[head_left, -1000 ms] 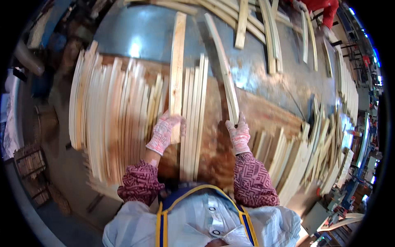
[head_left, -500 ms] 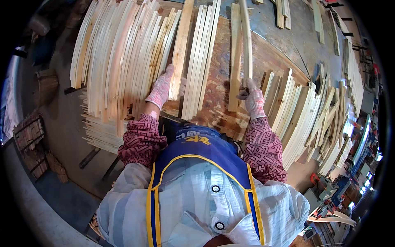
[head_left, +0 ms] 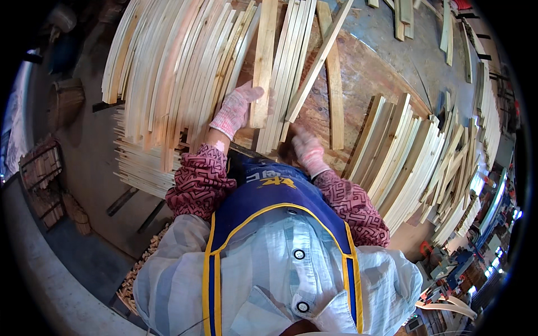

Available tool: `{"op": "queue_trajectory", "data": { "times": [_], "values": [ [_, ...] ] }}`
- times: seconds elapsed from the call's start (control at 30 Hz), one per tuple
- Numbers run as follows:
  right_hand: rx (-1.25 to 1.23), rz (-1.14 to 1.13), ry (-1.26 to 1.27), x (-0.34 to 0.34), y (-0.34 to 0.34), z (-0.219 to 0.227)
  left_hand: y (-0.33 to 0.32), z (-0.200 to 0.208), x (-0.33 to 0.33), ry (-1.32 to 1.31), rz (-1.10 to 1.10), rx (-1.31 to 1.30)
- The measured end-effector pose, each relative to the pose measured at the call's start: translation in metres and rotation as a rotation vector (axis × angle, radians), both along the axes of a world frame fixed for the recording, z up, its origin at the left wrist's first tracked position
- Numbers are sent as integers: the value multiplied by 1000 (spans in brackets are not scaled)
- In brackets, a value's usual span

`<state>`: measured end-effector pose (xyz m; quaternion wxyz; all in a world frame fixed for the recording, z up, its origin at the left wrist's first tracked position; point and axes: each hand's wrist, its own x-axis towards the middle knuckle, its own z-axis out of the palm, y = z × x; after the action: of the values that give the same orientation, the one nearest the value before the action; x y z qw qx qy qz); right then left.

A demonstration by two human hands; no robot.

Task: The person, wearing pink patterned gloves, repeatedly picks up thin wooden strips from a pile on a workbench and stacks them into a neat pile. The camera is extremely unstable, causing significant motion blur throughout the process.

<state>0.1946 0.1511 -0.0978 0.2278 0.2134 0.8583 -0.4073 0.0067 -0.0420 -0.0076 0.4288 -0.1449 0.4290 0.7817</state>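
Observation:
My left hand (head_left: pixel 241 106), in a pale pinkish knit glove, grips the near end of a wooden slat (head_left: pixel 263 67), thumb on its face. Beside that slat lies a small row of pale slats (head_left: pixel 284 73). Another slat (head_left: pixel 324 59) slants across the row's right side, its near end at the row's edge. My right hand (head_left: pixel 308 150), gloved too, is just below that end; motion smears its fingers, so whether they touch the wood is unclear. Farther right, a single slat (head_left: pixel 334 84) lies on the worn brown tabletop (head_left: pixel 361 73).
A big stack of pale slats (head_left: pixel 168 73) fills the left side of the table. To the right stands another row of slats (head_left: pixel 392 145), with a jumbled pile of sticks (head_left: pixel 451 162) past it. Several loose pieces (head_left: pixel 403 19) lie at the far right.
My right hand has moved left and nearer to me. The slat it held now slants with its near end against the small row. My left hand keeps its slat.

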Motion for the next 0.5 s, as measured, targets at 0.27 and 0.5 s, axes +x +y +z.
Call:
{"op": "queue_trajectory", "data": {
  "times": [0.27, 0.5],
  "values": [
    [-606, -283, 237, -121, 22, 122, 47, 46, 21, 1211, -1285, -729],
    [239, 658, 758, -133, -10, 177, -42, 133, -2, 1697, -664, -1576]
  ]
}}
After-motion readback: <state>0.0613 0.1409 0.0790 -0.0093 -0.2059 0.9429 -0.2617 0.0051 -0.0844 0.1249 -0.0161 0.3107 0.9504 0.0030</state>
